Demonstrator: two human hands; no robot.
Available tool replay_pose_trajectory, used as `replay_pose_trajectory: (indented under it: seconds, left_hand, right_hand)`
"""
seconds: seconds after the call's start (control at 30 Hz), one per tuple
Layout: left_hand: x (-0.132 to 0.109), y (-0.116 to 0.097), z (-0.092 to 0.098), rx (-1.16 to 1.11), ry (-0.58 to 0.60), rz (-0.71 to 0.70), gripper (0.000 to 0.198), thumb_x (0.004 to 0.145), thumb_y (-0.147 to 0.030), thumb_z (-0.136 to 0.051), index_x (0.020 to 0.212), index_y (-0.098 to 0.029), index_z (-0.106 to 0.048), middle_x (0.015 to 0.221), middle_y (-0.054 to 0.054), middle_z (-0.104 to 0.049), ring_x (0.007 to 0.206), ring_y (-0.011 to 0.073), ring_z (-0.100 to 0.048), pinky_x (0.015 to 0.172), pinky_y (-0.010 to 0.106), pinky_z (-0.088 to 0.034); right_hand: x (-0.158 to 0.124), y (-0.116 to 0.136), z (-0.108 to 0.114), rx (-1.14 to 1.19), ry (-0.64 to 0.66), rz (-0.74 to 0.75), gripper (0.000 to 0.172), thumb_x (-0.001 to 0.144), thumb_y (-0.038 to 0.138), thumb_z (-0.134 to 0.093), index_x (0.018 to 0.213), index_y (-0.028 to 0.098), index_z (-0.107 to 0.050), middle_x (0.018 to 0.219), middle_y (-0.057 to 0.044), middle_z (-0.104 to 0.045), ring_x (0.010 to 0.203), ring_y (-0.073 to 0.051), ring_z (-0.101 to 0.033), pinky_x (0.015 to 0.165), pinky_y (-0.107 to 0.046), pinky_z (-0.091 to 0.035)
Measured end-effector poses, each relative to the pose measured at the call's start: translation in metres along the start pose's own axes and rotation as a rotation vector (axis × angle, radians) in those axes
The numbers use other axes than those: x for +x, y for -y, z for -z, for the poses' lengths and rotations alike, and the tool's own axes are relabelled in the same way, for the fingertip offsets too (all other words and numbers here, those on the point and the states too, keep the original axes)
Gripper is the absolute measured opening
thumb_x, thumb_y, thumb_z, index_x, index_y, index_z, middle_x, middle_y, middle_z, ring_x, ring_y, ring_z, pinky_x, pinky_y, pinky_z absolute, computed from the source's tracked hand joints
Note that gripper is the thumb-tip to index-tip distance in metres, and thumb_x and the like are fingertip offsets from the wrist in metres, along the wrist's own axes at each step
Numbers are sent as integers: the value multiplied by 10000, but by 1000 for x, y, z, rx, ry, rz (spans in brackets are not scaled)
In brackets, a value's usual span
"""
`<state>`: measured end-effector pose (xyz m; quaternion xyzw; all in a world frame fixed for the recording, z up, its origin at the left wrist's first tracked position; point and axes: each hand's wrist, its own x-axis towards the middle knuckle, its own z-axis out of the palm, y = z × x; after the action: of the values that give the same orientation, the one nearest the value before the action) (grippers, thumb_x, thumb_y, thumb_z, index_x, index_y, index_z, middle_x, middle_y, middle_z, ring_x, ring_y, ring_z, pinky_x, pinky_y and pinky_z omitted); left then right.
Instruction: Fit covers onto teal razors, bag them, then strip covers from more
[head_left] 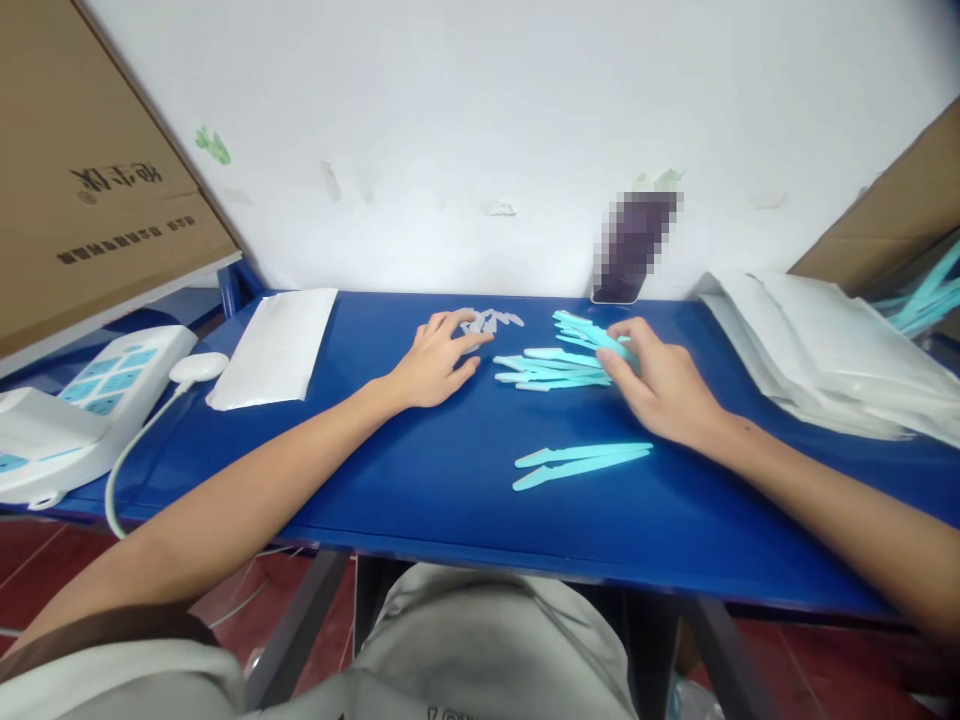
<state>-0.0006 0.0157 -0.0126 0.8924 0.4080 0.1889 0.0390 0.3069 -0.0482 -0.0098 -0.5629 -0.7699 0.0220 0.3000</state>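
Note:
My left hand (435, 362) lies over the table with its fingers apart, the fingertips at a small heap of pale translucent blade caps (491, 320). The fingers hide part of that heap. On the right, my right hand (664, 375) has its thumb and fingers closed around the handle ends of turquoise eyebrow razors (581, 330); how many it grips I cannot tell. Below these, more razors (551, 370) lie in a loose pile, their blade ends to the left. Two eyebrow razors (581, 462) lie apart, side by side, nearer the front edge.
The blue table (420, 490) runs against a white wall. A white envelope (277, 345) and a power strip (112, 385) with a white cable lie left. A phone (634, 245) leans on the wall. White pouches (840, 350) are stacked right, with cardboard boxes (97, 190) at both sides.

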Motion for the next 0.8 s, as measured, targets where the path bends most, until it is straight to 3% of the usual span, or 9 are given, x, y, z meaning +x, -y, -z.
replay_pose_trajectory:
  seconds: [0.07,0.13,0.43,0.63,0.8]
  left_hand:
    - [0,6,-2,87,90,65,524,1000,-375,-420,1500,-245,-499,1609,173,-323,1457,417,-266,1109,675,-306]
    - [-1,4,-3,141,91,88,528,999,-388,-413,1489,-218,-515,1605,192,-306,1459,431,-243,1112,682,-282]
    - [-5,-2,-3,223,-76,90,372,985,-361,-490,1185,-191,-753,1193,172,-585,1127,352,-459,920,519,-385]
    - [-2,-4,-2,63,-41,98,250,972,-317,-553,1020,-220,-778,1095,121,-681,1062,320,-485,905,472,-352]
    - [0,-7,4,19,37,133,227,963,-295,-553,1002,-219,-763,962,92,-745,987,307,-524,917,474,-335]
  right_hand:
    - [1,-5,-2,0,16,-10,271,994,478,-438,1076,231,-510,671,-14,-610,638,-234,-608,645,-306,-390]
    - [2,-7,-3,10,22,7,258,989,488,-449,1019,237,-500,744,-27,-647,662,-226,-619,652,-303,-395]
    - [0,2,0,31,-19,61,294,982,495,-486,840,247,-420,611,15,-532,509,-168,-474,560,-284,-336]
    - [0,5,1,-20,-5,-12,335,1013,496,-367,788,250,-338,575,11,-476,508,-184,-462,549,-283,-310]
    - [1,5,0,-65,-8,3,354,1011,493,-365,756,248,-347,569,0,-495,506,-187,-470,543,-283,-281]
